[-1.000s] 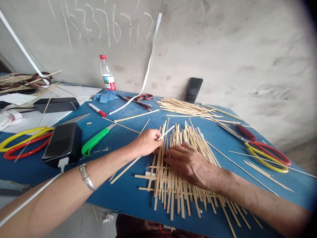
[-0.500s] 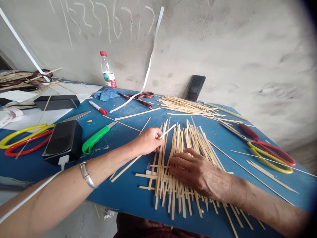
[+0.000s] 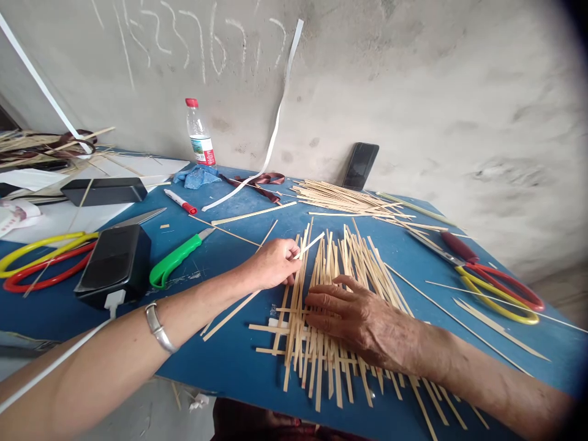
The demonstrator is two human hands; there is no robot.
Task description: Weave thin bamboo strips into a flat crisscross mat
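Many narrow bamboo strips (image 3: 377, 269) lie lengthwise on the blue table, with a few strips crossing under and over them near the front. My left hand (image 3: 276, 262), wearing a silver bracelet, is closed in a pinch at the upper left of this lattice. A short pale bamboo strip (image 3: 316, 244) sticks out between its thumb and forefinger, pointing up and right. My right hand (image 3: 356, 315) lies over the middle of the lattice with fingers stretched across the strips, pressing on them. The strips beneath its palm are hidden.
A green-handled knife (image 3: 177, 260) and a black box-shaped device (image 3: 114, 263) lie left. Red-and-yellow scissors (image 3: 500, 288) are at the right. More bamboo strips (image 3: 346, 199) are piled at the back near a phone (image 3: 361, 165). A water bottle (image 3: 201, 138) stands by the wall.
My right hand has slid very slightly left over the strips. The left hand keeps its pinch almost in place. The whole view has shifted a little.
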